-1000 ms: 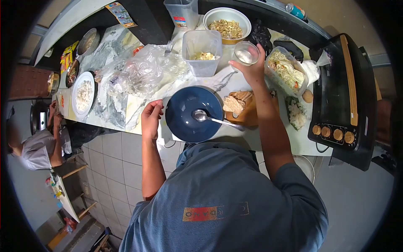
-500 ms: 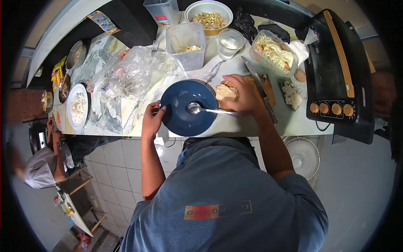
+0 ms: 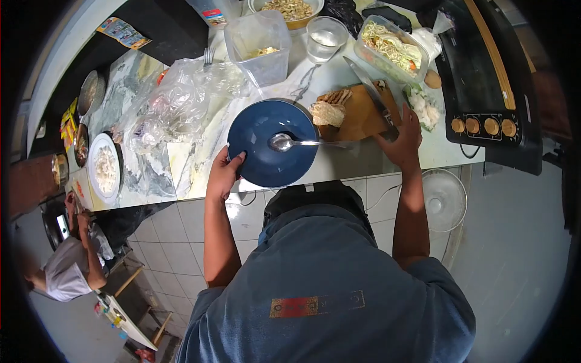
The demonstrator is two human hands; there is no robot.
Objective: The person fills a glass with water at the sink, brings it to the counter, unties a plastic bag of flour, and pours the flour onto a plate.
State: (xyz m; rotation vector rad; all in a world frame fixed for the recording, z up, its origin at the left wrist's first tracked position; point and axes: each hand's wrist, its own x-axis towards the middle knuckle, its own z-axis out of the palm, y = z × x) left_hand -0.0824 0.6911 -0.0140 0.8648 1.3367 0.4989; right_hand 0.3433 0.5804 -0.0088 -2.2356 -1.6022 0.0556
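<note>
My left hand [image 3: 225, 173] grips the near-left rim of a dark blue bowl [image 3: 254, 133], thumb over the edge. A metal spoon [image 3: 282, 142] lies in the bowl, its handle sticking out over the right rim. Right of the bowl, a pale, lumpy, sliced food piece [image 3: 327, 113] sits on the left part of a wooden cutting board [image 3: 357, 115]. My right hand [image 3: 402, 140] is at the board's right edge, thumb and fingers apart around the handle end of a large knife [image 3: 376, 100], with no clear grip on it. The knife lies slanted across the board.
Behind the bowl stand a clear plastic tub [image 3: 259, 54], a cup of water [image 3: 325, 39] and a container of shredded vegetables [image 3: 393, 51]. Plastic bags [image 3: 181, 97] lie left. A black stove [image 3: 484, 91] stands right. Another person [image 3: 69, 260] works at far left.
My right hand has let go of the pale food piece, which now rests on the board, and moved right to the knife handle. My left hand stays at the bowl. The view has shifted slightly.
</note>
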